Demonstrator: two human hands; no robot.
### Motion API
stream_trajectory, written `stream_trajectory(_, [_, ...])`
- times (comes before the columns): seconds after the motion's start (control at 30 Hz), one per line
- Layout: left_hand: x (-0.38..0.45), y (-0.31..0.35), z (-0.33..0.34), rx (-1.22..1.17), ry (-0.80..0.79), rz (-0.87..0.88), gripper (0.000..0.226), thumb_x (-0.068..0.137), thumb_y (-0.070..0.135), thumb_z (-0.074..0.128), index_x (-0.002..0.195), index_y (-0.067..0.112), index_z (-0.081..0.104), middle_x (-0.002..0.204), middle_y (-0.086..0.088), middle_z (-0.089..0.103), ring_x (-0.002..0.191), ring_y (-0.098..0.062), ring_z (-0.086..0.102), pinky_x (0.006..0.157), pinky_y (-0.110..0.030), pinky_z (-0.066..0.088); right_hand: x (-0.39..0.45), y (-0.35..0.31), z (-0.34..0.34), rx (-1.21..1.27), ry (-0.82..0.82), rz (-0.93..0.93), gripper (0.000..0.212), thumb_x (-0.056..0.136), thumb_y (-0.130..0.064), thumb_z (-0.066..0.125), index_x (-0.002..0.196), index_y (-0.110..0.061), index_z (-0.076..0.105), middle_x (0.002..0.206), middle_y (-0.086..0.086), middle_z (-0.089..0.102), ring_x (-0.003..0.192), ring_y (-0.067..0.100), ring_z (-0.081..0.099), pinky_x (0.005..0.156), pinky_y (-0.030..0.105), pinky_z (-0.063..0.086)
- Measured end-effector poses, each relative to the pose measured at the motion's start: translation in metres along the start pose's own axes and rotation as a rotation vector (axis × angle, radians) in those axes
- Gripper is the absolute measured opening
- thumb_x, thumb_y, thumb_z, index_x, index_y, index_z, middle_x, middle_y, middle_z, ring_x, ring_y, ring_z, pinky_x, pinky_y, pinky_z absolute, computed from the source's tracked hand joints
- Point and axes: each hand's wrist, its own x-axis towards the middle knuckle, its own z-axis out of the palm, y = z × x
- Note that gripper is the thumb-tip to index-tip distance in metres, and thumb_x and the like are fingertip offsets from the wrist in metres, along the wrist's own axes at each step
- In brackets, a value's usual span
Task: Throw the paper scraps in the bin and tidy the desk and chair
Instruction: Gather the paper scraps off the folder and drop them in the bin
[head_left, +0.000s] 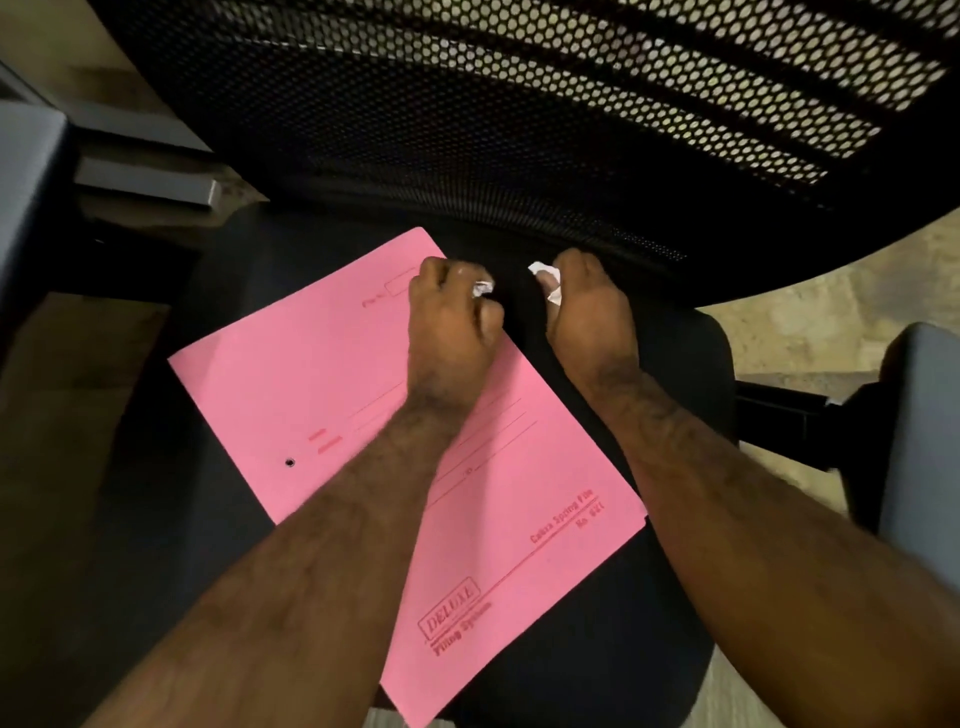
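A pink file folder (332, 374) lies flat on the black seat (613, 639) of an office chair. My left hand (449, 322) is closed over the folder's far corner with a crumpled white paper scrap (483, 288) between its fingers. My right hand (587, 306) is closed just right of the folder, over the dark seat, gripping another white paper scrap (548, 280). Both hands are near the base of the backrest. No bin is in view.
The chair's black mesh backrest (519, 104) fills the upper part of the view. A grey armrest (919, 426) stands at the right. Grey furniture parts (145, 182) are at the left. Beige floor (810, 322) shows at the right.
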Motion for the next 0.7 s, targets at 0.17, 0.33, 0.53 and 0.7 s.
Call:
stream_trajectory(0.17, [-0.016,-0.013,-0.037,-0.121,0.180,-0.151,0.016,0.078,0.004,0.042,0.080,0.007,0.057,0.085,-0.013,0.055,0.074,-0.017,0.049,0.064,-0.023,0.044,-0.021,-0.024,-0.015,0.164,0.054,0.106,0.028,0.092,-0.002,0.053,0.119,-0.009,0.056,0.110,0.015,0.062,0.095,0.024,0.062,0.077,0.029,0.051])
stream_trajectory(0.33, [-0.059,-0.027,-0.088,-0.168,0.302,-0.292,0.018,0.081,0.001,0.039,0.072,0.009,0.052,0.072,-0.004,0.053,0.069,-0.015,0.048,0.061,-0.024,0.042,-0.071,-0.086,-0.020,0.362,0.054,0.123,0.043,0.085,0.009,0.053,0.121,-0.014,0.060,0.107,0.009,0.062,0.093,0.016,0.060,0.071,0.006,0.040])
stream_trajectory(0.53, [-0.153,-0.051,-0.169,-0.117,0.556,-0.430,0.018,0.079,0.009,0.042,0.067,0.008,0.055,0.066,-0.005,0.057,0.064,-0.022,0.053,0.062,-0.037,0.046,-0.169,-0.202,-0.009,0.612,0.003,-0.090,0.038,0.084,0.004,0.044,0.113,-0.008,0.065,0.102,0.009,0.066,0.090,0.010,0.057,0.078,0.009,0.043])
stream_trajectory(0.7, [-0.274,-0.079,-0.241,-0.095,0.779,-0.544,0.019,0.077,0.012,0.041,0.064,0.014,0.054,0.061,0.001,0.054,0.057,-0.018,0.051,0.056,-0.035,0.043,-0.272,-0.288,0.011,0.727,-0.198,-0.339,0.024,0.096,-0.020,0.050,0.092,-0.003,0.067,0.086,0.009,0.066,0.075,0.017,0.059,0.067,0.021,0.045])
